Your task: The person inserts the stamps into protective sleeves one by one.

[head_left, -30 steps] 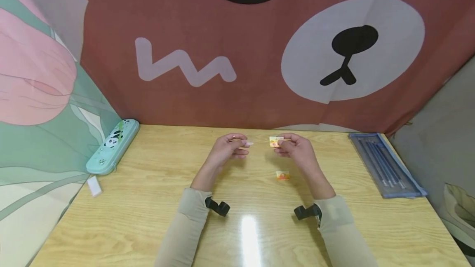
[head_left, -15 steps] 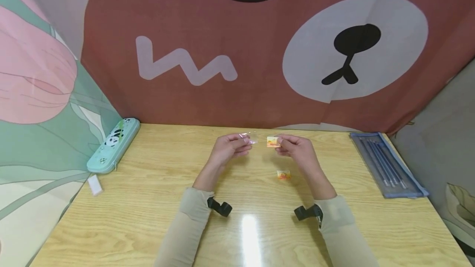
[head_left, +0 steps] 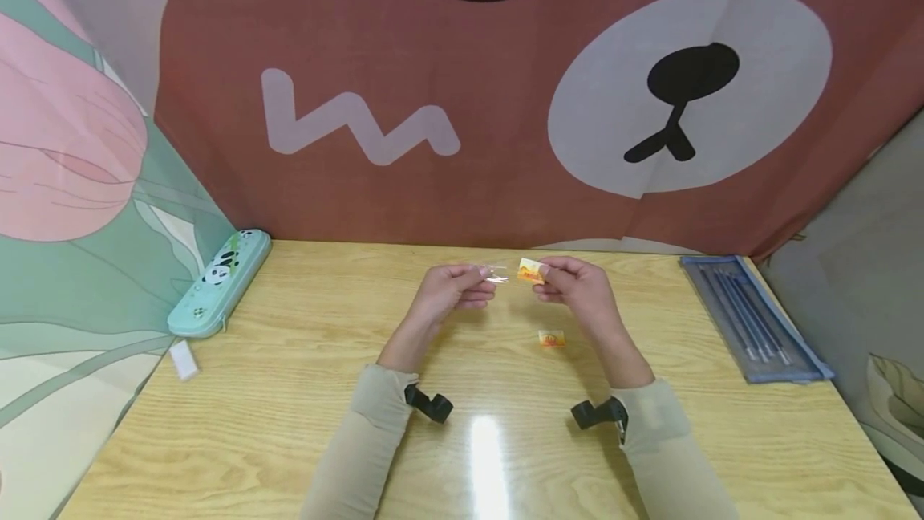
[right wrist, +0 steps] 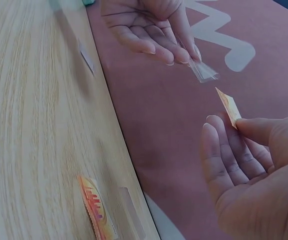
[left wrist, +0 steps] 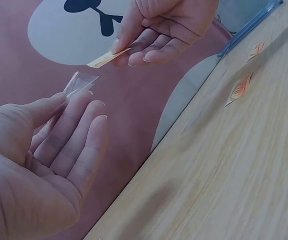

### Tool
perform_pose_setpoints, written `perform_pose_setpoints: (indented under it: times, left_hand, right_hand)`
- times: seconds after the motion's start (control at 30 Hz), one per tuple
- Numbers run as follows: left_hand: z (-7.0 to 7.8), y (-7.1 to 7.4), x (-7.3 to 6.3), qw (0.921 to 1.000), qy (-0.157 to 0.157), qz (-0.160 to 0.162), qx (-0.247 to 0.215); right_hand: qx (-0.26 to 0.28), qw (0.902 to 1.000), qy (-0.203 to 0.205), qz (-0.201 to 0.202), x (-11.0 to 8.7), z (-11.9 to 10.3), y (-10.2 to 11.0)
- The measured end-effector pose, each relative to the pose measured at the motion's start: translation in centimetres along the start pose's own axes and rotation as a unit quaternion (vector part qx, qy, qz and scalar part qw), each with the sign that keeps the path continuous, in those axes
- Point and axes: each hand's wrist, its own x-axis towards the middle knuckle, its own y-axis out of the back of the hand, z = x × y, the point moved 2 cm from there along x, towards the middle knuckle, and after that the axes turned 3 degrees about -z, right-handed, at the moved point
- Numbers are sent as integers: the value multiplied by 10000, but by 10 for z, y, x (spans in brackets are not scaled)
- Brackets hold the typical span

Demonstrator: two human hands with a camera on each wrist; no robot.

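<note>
My left hand (head_left: pixel 453 292) pinches a small clear plastic wrapper (left wrist: pixel 81 84) between thumb and fingertips; its open end points toward the other hand. In my right hand (head_left: pixel 577 283), thumb and finger hold a small yellow-orange printed card (head_left: pixel 530 270) by its edge, tilted. Wrapper and card are close but apart, both raised above the table. Below the right hand lies another orange printed piece (head_left: pixel 552 339), flat on the wood. In the right wrist view the held card (right wrist: pixel 228 108) stands edge-on, opposite the wrapper's mouth (right wrist: pixel 204 73).
A mint panda pencil case (head_left: pixel 220 283) lies at the table's back left, with a small white block (head_left: pixel 184 360) before it. At the right lies a blue mesh zip pouch (head_left: pixel 751 323) with several pencils inside. A printed cloth (head_left: pixel 498 207) hangs behind the table.
The left hand has shifted slightly right with the wrapper, narrowing the gap to the card. The card has turned to a tilt in the right hand, which also came slightly left.
</note>
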Motion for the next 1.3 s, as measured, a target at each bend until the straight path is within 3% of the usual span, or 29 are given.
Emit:
perform_pose_setpoints:
  times: [0.3, 0.73, 0.97, 1.3]
  left_hand:
    - [-2, -3, -1, 9998, 120, -170, -27]
    - [-2, -5, -2, 9998, 151, -71, -73]
    - [0, -5, -2, 9995, -240, 219, 29]
    - [3, -5, -2, 9976, -557, 298, 287]
  right_hand:
    - [78, 9999, 96, 43, -2, -4, -7]
    - [-55, 9999, 53, -77, -5, -3, -12]
    - [-303, 9992, 73, -240, -6, -3, -11]
    - [-424, 9987, 3, -269, -6, -4, -10]
